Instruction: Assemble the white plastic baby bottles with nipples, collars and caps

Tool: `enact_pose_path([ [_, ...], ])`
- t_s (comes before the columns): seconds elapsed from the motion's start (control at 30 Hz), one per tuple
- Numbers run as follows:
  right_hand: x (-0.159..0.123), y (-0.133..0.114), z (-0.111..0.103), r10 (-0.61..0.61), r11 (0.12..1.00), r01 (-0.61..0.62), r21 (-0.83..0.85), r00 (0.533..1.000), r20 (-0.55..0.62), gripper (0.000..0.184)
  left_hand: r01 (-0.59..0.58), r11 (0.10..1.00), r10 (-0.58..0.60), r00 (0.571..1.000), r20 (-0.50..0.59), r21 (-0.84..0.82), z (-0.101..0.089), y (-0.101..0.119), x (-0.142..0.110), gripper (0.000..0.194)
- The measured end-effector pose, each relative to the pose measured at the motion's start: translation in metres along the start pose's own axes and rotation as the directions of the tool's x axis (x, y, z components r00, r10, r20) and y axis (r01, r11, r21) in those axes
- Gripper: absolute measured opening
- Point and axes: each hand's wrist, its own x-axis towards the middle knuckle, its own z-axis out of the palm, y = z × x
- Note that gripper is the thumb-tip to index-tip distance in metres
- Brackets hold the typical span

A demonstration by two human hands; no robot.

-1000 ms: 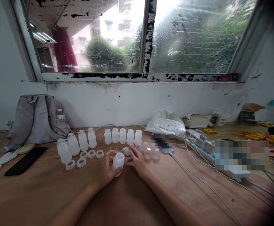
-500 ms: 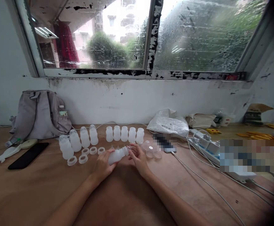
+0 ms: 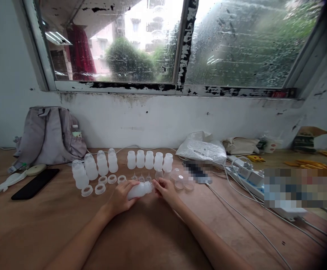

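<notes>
My left hand (image 3: 123,195) is wrapped round a frosted white baby bottle (image 3: 137,191), which lies tilted with its neck to the right. At that neck is my right hand (image 3: 165,191), its fingers pinched together; what they hold is too small to make out. Just behind the bottle stand clear teats (image 3: 141,177). White collar rings (image 3: 100,188) lie left of my left hand. Clear domed caps (image 3: 159,174) stand behind my right hand, and more clear caps (image 3: 179,183) lie to its right.
Several open bottles (image 3: 149,160) stand in a row at the back; several capped bottles (image 3: 80,174) stand further left. A black phone (image 3: 35,183) and a grey backpack (image 3: 49,135) are at the left. A plastic bag (image 3: 201,147), white cables (image 3: 236,221) and a power strip (image 3: 287,208) occupy the right.
The bottle has tipped closer to level and my right hand has come slightly lower at its neck. The clear piece seen at the bottle's end no longer shows there.
</notes>
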Motion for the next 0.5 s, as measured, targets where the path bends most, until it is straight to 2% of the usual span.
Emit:
enact_pose_path([
  [0.07, 0.0, 0.001, 0.0, -0.023, 0.991, 0.023, -0.135, 1.0, -0.001, 0.05, -0.035, 0.999, 0.034, 0.999, 0.024, 0.012, -0.001, 0.0, 0.0, 0.042],
  [0.13, -0.001, 0.001, -0.001, -0.043, 0.979, 0.043, -0.199, 0.999, 0.006, 0.051, -0.04, 0.999, 0.04, 0.999, 0.024, 0.02, -0.001, 0.0, 0.0, 0.043],
  [0.27, -0.001, -0.002, -0.003, -0.032, 0.991, 0.039, -0.129, 0.998, 0.055, 0.035, -0.021, 1.0, 0.021, 0.999, 0.024, 0.005, -0.002, -0.003, 0.0, 0.043],
  [0.33, -0.002, -0.003, -0.003, -0.046, 0.994, 0.052, -0.101, 0.997, 0.064, 0.037, 0.006, 0.999, -0.005, 1.0, 0.024, -0.042, -0.003, -0.003, 0.0, 0.043],
  [0.43, -0.004, -0.008, -0.001, -0.011, 1.0, 0.01, 0.022, 0.999, 0.047, 0.04, 0.164, 0.958, -0.162, 0.986, 0.031, -0.234, -0.003, 0.004, 0.003, 0.04],
  [0.5, -0.006, -0.013, 0.001, 0.03, 0.98, -0.044, 0.194, 0.997, 0.075, 0.031, 0.321, 0.833, -0.306, 0.946, 0.107, -0.45, 0.0, 0.01, 0.005, 0.034],
])
